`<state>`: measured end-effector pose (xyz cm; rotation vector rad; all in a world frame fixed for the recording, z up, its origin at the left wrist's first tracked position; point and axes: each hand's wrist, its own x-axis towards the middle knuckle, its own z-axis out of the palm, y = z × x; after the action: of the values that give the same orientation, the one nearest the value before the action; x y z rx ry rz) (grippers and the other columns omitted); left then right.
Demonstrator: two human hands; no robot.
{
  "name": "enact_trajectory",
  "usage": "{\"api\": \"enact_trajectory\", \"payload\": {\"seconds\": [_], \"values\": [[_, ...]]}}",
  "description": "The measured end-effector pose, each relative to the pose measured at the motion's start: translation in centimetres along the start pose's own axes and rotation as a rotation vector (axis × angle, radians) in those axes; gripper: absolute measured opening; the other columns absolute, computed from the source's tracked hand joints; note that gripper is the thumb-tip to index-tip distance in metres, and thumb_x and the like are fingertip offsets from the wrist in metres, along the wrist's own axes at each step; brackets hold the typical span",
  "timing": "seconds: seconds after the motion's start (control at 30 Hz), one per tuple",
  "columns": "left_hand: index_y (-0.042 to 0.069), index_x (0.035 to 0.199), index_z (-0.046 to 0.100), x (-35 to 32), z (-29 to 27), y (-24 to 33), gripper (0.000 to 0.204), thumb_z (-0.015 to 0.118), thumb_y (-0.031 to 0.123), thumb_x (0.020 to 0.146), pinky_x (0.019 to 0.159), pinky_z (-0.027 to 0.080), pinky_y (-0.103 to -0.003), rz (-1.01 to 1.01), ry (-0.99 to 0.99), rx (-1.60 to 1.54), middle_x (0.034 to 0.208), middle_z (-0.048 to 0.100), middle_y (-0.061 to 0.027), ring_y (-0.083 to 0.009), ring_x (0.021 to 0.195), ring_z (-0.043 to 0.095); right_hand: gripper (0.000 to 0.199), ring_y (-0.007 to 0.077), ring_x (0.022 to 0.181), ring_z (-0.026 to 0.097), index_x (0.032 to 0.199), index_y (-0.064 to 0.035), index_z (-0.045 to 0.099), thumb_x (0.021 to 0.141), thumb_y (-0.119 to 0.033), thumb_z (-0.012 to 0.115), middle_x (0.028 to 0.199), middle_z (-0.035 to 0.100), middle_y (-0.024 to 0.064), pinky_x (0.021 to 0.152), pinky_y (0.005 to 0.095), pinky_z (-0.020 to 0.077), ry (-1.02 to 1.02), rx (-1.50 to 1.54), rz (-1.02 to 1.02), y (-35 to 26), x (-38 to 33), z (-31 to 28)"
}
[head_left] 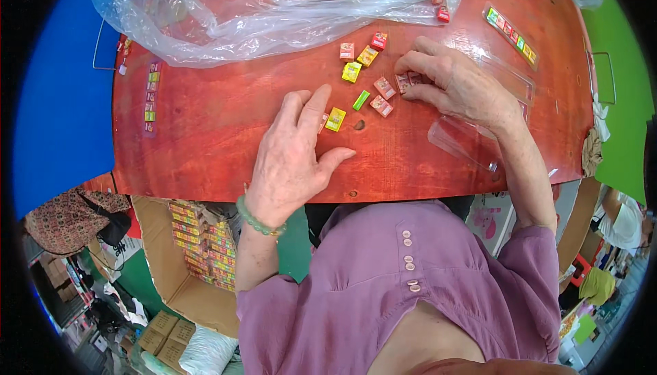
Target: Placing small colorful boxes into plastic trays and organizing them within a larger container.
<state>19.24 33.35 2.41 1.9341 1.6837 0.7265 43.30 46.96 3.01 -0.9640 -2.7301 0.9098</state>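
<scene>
My left hand lies flat on the red-brown table, fingers spread, its fingertips touching a small yellow box. My right hand rests further right, its fingertips pressing on small pink boxes. Between the hands lie several loose little boxes: a green one, pink ones, a yellow one. A clear narrow plastic tray lies under my right wrist.
A clear plastic bag with many coloured boxes lies at the table's far side. Filled strips of boxes sit at the left and upper right. Below the table's left, a cardboard carton holds stacked packs.
</scene>
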Motion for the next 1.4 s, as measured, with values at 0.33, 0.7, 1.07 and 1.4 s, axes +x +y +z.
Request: {"api": "enact_trajectory", "payload": {"seconds": [0.33, 0.7, 1.07, 1.4], "values": [[0.000, 0.111, 0.061, -0.1, 0.6, -0.6, 0.037, 0.075, 0.004, 0.078, 0.072, 0.052, -0.042, 0.073, -0.045, -0.008, 0.098, 0.055, -0.0126, -0.0329, 0.087, 0.062, 0.021, 0.0349, 0.092, 0.060, 0.105, -0.0024, 0.059, 0.089, -0.015, 0.065, 0.100, 0.055, 0.0139, 0.077, 0.0432, 0.0493, 0.014, -0.062, 0.031, -0.9, -0.3, 0.1], [-0.002, 0.110, 0.053, 0.9, 2.9, 2.1, 0.049, 0.074, 0.034, 0.084, 0.070, 0.053, -0.043, -0.033, 0.181, 0.221, 0.106, 0.053, -0.0180, -0.0367, 0.093, 0.061, 0.024, 0.0370, 0.093, 0.059, 0.105, -0.0020, 0.058, 0.088, -0.016, 0.067, 0.102, 0.052, 0.0151, 0.077, 0.0450, 0.0492, -0.001, -0.030, 0.031, -0.7, 0.2, 0.4], [0.003, 0.103, 0.054, 2.6, 3.8, 1.7, 0.021, 0.063, 0.019, 0.092, 0.058, 0.051, -0.046, -0.160, 0.295, 0.323, 0.092, 0.053, -0.0166, -0.0366, 0.075, 0.064, 0.024, 0.0370, 0.094, 0.060, 0.105, -0.0040, 0.060, 0.089, -0.021, 0.066, 0.100, 0.054, 0.0161, 0.079, 0.0441, 0.0499, -0.031, -0.007, -0.030, -1.0, 0.7, -0.2], [0.003, 0.103, 0.055, 2.6, 4.1, 1.4, 0.023, 0.063, 0.021, 0.090, 0.058, 0.052, -0.044, -0.147, 0.370, 0.289, 0.091, 0.054, -0.0152, -0.0345, 0.074, 0.064, 0.058, 0.0390, 0.123, 0.050, 0.129, -0.0088, 0.058, 0.086, -0.046, 0.069, 0.134, 0.053, 0.0191, 0.099, 0.0485, 0.0445, 0.467, -0.361, 0.038, 2.3, 15.9, -6.5]]}}
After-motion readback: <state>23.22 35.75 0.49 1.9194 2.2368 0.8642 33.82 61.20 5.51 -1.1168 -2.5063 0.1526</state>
